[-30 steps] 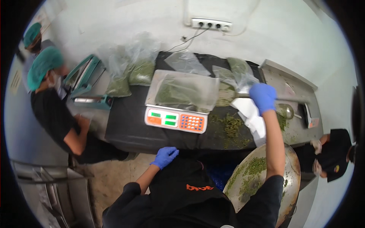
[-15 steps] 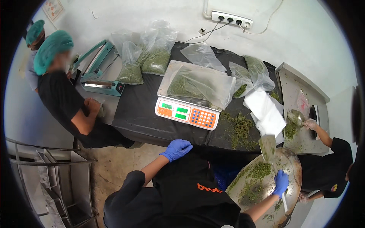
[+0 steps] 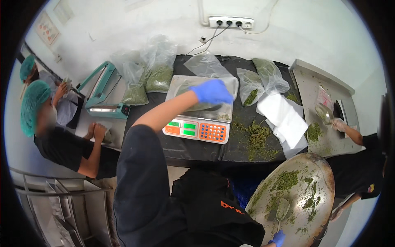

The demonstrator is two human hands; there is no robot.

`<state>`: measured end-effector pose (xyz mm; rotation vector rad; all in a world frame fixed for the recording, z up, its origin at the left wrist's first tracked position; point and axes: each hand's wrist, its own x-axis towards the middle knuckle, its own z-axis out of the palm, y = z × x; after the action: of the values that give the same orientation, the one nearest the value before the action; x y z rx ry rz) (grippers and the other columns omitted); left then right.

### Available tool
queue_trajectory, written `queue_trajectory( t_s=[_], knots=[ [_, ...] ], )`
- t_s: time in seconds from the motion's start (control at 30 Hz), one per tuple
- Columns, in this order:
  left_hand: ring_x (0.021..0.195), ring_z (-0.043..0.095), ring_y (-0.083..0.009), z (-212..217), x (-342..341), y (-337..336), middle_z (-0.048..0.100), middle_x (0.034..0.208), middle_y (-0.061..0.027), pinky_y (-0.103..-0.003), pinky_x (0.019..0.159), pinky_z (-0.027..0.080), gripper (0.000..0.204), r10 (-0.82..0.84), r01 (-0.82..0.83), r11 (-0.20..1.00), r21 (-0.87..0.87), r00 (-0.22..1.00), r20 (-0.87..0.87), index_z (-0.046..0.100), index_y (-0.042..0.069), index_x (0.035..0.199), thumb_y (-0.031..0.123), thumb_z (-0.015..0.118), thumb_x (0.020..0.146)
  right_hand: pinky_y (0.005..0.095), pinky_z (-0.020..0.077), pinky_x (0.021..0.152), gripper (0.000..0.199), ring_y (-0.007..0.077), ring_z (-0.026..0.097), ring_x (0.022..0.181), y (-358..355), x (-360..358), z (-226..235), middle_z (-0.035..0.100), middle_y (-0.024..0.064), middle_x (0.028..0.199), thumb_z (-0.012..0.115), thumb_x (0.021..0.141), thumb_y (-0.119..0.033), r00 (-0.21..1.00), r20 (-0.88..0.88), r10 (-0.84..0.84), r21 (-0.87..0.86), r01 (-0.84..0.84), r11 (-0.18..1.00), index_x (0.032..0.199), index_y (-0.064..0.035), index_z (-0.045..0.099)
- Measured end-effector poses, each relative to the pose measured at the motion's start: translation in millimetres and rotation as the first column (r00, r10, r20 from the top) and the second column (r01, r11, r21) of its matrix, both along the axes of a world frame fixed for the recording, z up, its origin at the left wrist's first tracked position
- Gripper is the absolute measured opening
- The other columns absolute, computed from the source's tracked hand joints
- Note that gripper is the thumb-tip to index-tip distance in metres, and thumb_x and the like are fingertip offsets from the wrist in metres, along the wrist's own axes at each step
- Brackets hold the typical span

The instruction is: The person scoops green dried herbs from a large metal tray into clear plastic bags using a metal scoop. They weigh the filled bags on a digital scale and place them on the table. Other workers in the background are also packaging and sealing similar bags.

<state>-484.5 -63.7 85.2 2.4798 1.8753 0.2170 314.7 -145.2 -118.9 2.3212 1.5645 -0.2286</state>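
Observation:
My left hand, in a blue glove, reaches over the scale. Its fingers are curled at the mouth of a clear plastic bag, which holds green shredded leaves and lies on the metal platform of the digital scale. Part of the bag is hidden under my hand and forearm. At the lower edge, my right hand, also gloved in blue, is closed round the handle of a metal spatula. The spatula's blade rests over a large round metal pan with dried green leaves scattered in it.
Filled bags stand behind the scale, beside a teal bag sealer. Loose leaves and white sheets lie on the black-covered table. Co-workers stand at left; another's gloved hand holds a bag at right.
My left hand has moved from the table's front edge up over the scale to the bag. My right hand has drawn the spatula down and towards me, and its blade has lowered over the pan.

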Motion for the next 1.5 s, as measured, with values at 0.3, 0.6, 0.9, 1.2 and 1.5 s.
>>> queue_trajectory(
  t_s=[0.3, 0.6, 0.9, 1.2, 1.5],
  knots=[
    [0.117, 0.043, -0.024, 31, -205, -179, 0.044, 0.127, -0.017, -0.033, 0.102, 0.03, 0.039, 0.231, -0.883, 0.323, 0.341, 0.423, 0.876, 0.041, -0.007, 0.124, -0.003, 0.041, 0.085, 0.0405, 0.0513, 0.06, 0.024, 0.0331, 0.063, 0.071, -47, -65, 38, 0.063, 0.0165, 0.085, 0.045, 0.082, -0.017, 0.979, 0.201, 0.01, -0.145, 0.019, 0.989, 0.082, -0.0068, 0.066],
    [0.116, 0.044, -0.0283, 15, -311, -211, 0.047, 0.125, -0.0158, -0.033, 0.095, 0.035, 0.046, 0.941, -0.898, 0.338, 0.282, 0.331, -0.075, 0.045, 0.0, 0.122, 0.034, 0.035, 0.092, 0.0378, 0.049, 0.07, 0.035, 0.0295, 0.062, 0.086, -74, -37, 73, 0.064, 0.0135, 0.094, 0.047, 0.073, -0.036, 0.797, 0.306, -0.521, -0.092, 0.57, 0.817, 0.087, -0.0127, 0.069],
    [0.097, 0.055, -0.029, -14, -269, -144, 0.057, 0.105, -0.0153, -0.043, 0.077, 0.045, 0.049, 0.984, -0.828, -0.029, 0.56, -0.122, -0.13, 0.051, 0.017, 0.118, 0.051, 0.033, 0.088, 0.0357, 0.0497, 0.069, 0.028, 0.0242, 0.063, 0.089, -104, 66, 135, 0.065, 0.0091, 0.094, 0.051, 0.076, -0.032, 0.595, 0.495, -0.633, 0.016, 0.722, 0.691, 0.087, -0.0146, 0.069],
    [0.106, 0.045, -0.0296, 0, 19, -14, 0.048, 0.114, -0.0167, -0.038, 0.092, 0.033, 0.036, 0.619, -0.448, 0.675, 0.586, 0.776, -0.119, 0.05, 0.006, 0.117, 0.021, 0.051, 0.085, 0.0354, 0.0361, 0.056, 0.019, 0.0188, 0.063, 0.061, -38, 189, 130, 0.065, 0.0024, 0.068, 0.052, 0.077, -0.022, 0.587, 0.693, -0.419, 0.289, 0.307, 0.907, 0.066, -0.0205, 0.068],
    [0.113, 0.037, -0.0301, -26, 186, -2, 0.043, 0.118, -0.0146, -0.041, 0.096, 0.025, 0.039, 0.388, -0.318, 0.876, 0.362, 0.911, -0.138, 0.051, 0.011, 0.117, 0.016, 0.056, 0.078, 0.0381, 0.033, 0.062, 0.029, 0.0235, 0.059, 0.053, 221, 157, 13, 0.061, 0.0044, 0.059, 0.048, 0.079, -0.032, 0.9, 0.434, -0.034, 0.382, -0.15, 0.912, 0.058, -0.0201, 0.064]
  ],
)
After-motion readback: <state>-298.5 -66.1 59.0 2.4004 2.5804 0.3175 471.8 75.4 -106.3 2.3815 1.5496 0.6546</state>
